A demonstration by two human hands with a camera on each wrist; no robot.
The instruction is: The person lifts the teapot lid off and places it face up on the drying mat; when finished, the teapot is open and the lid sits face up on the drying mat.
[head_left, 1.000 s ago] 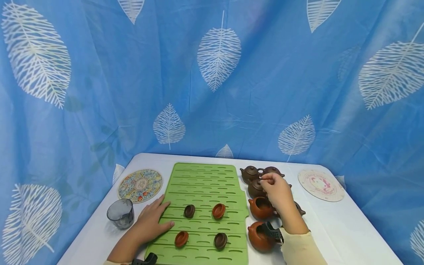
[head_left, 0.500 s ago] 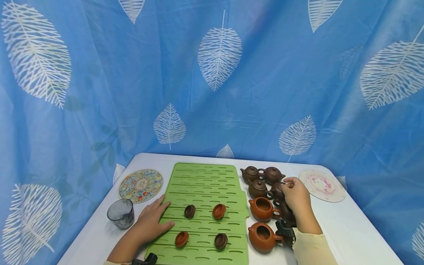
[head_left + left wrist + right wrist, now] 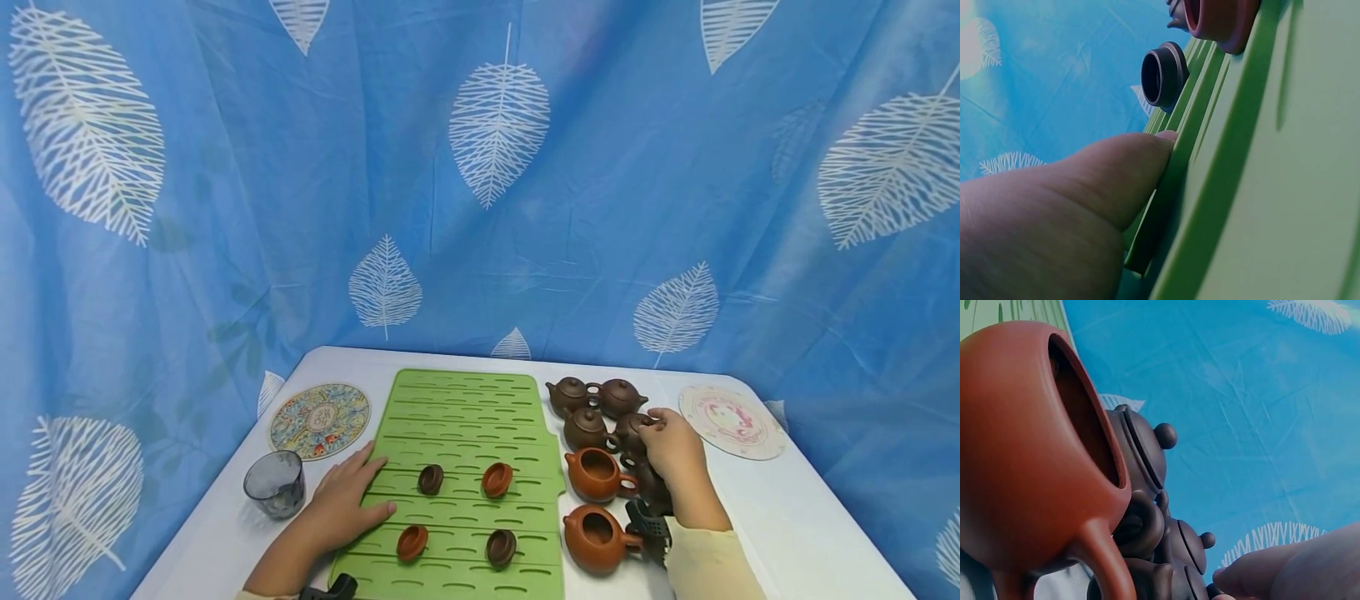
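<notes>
My right hand (image 3: 675, 450) pinches the lid knob (image 3: 1213, 590) of a dark brown teapot (image 3: 628, 432), and the lid sits on the pot. My left hand (image 3: 345, 496) lies flat on the left edge of a green slotted mat (image 3: 465, 425), thumb spread. On this mat are two dark brown lids (image 3: 431, 479) and two reddish-orange lids (image 3: 497, 480), tipped at angles. Two orange teapots (image 3: 596, 475) stand lidless beside the mat's right edge. Dark teapots nearer the right forearm are partly hidden by the hand and wrist.
Lidded dark brown teapots (image 3: 619, 398) crowd the back right of the table. A patterned round mat (image 3: 319, 421) and a grey glass (image 3: 274, 485) are at left. A pink-and-white round mat (image 3: 731, 422) lies at right. Blue leaf-print cloth (image 3: 465, 283) hangs behind.
My right hand has moved right, from above the left dark teapot to the lid knob of the one beside it. The left hand stays in place.
</notes>
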